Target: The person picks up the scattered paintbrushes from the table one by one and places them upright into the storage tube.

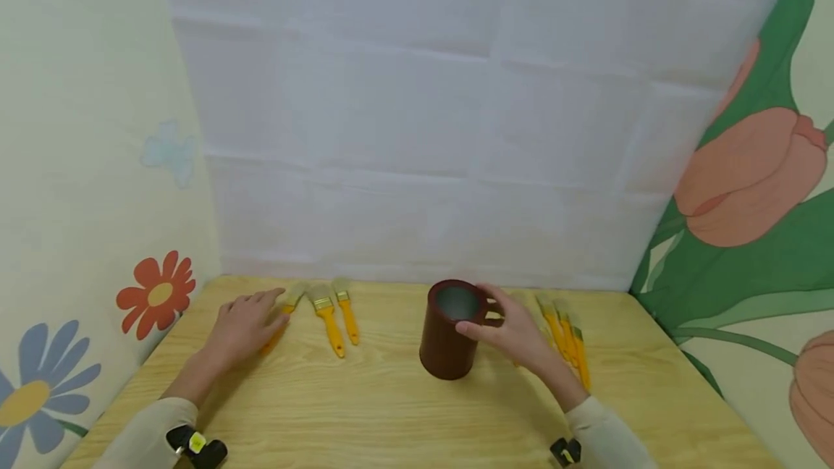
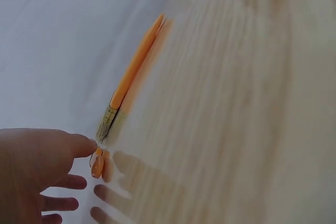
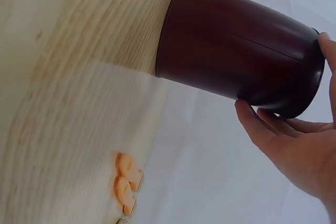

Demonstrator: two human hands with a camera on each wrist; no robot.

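Spanning the lower half of the head view, a wooden table [image 1: 391,411] is seen. At lower centre a dark red cup [image 1: 449,331] stands upright on it, its rim gripped by the curled thumb and fingers of the right hand [image 1: 521,335]. Left of centre, the left hand [image 1: 244,324] is laid with fingers spread and nearly straight over one orange-handled brush [image 1: 281,317]; two brushes [image 1: 335,320] are beside it. More brushes [image 1: 567,342] lie at lower right.
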